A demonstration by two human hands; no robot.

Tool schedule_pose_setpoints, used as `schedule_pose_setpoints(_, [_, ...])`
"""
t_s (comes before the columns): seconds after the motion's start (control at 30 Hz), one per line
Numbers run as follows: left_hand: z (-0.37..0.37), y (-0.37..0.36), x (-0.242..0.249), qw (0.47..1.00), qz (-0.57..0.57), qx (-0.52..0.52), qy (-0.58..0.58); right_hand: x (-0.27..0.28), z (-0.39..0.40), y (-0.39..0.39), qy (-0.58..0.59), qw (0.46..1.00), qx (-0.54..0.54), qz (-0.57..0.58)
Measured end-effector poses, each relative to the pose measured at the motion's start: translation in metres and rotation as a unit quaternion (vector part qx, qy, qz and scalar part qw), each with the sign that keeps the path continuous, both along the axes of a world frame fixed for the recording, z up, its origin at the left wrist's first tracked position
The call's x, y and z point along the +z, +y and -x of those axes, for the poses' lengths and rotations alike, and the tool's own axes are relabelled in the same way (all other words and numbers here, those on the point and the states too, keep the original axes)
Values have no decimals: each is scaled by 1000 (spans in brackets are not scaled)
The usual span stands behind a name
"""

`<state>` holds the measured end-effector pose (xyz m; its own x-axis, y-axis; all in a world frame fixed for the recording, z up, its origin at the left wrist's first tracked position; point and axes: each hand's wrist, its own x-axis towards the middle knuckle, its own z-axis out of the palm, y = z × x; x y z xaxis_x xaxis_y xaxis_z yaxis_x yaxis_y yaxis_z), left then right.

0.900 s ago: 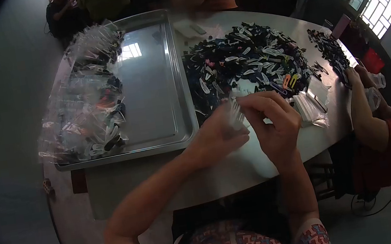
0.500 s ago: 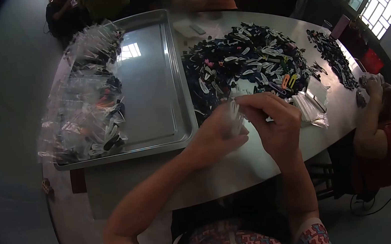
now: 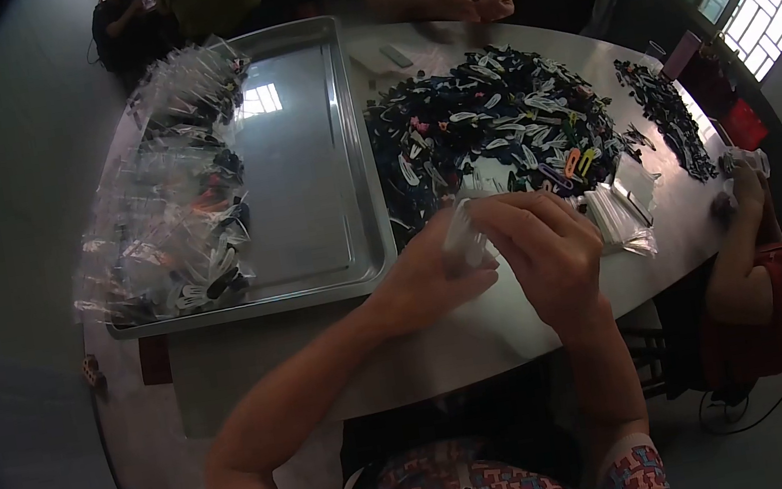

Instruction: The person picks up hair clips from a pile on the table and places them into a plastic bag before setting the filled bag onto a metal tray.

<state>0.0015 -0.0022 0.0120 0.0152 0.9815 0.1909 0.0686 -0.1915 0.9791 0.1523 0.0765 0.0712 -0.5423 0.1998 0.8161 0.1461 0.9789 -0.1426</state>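
Right above the near side of the table [image 3: 447, 347], the left hand [image 3: 424, 265] is holding a clear bag [image 3: 464, 239] with pale clips inside, its fingers wrapping around the bag. The right hand [image 3: 554, 250] is closing its thumb and fingertips at the bag's top edge; whether they are touching each other is hard to tell. Beyond the hands, a heap [image 3: 503, 111] of mostly dark clips is spreading. Loose sleeves [image 3: 618, 219] are lying right of it, and a metal tray [image 3: 298, 198] is holding filled packets [image 3: 170, 217] on the left.
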Motion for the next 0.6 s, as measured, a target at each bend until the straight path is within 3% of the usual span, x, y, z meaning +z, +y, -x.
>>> schedule_pose_setpoints(0.1, [-1, 0, 1, 994, -53, 37, 84, -3, -2, 1, 6, 998, 23, 65])
schedule_pose_setpoints(0.17, [-1, -2, 4, 1000, 22, -1, -20, -3, -3, 2, 8, 994, 39, 105])
schedule_pose_setpoints(0.3, [0, 1, -2, 997, -43, 9, 60, -6, -5, 3, 11, 988, 46, 146])
schedule_pose_setpoints(0.37, [-1, -1, 5, 998, 51, -17, -26, -4, -5, 1, 3, 979, 52, 195])
schedule_pose_setpoints(0.5, [-1, 5, -12, 998, 26, -25, -44, -1, -7, -2, -10, 979, 29, 202])
schedule_pose_setpoints(0.6, [1, 5, -14, 997, 71, -37, -23, 2, -11, -1, -37, 983, -1, 181])
